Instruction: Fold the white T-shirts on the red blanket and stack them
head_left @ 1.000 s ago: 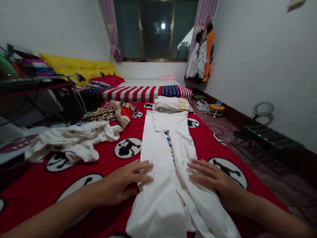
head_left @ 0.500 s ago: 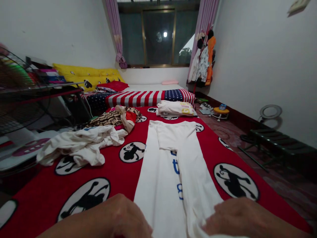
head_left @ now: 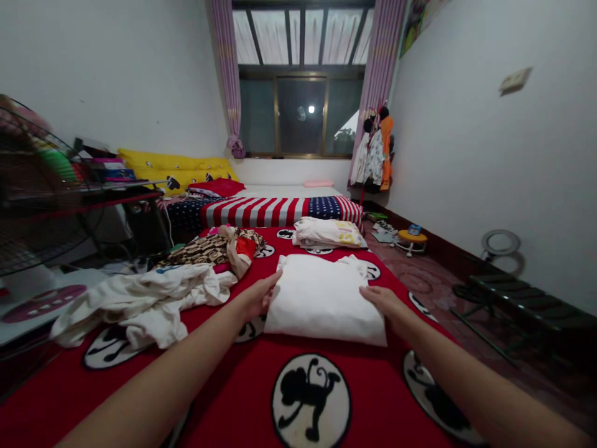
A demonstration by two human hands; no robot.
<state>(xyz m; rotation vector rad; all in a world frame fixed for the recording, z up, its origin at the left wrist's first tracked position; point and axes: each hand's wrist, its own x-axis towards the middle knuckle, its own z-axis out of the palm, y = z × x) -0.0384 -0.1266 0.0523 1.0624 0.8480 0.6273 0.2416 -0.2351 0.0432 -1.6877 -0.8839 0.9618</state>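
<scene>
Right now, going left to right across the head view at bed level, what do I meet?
Fan → crumpled white clothes → left hand → folded white garment → right hand → small yellow stool → dark folding rack.

The folded white garment [head_left: 324, 298] looks like smooth matt cloth, the red printed blanket [head_left: 224, 379] perhaps slightly fleecy.
</scene>
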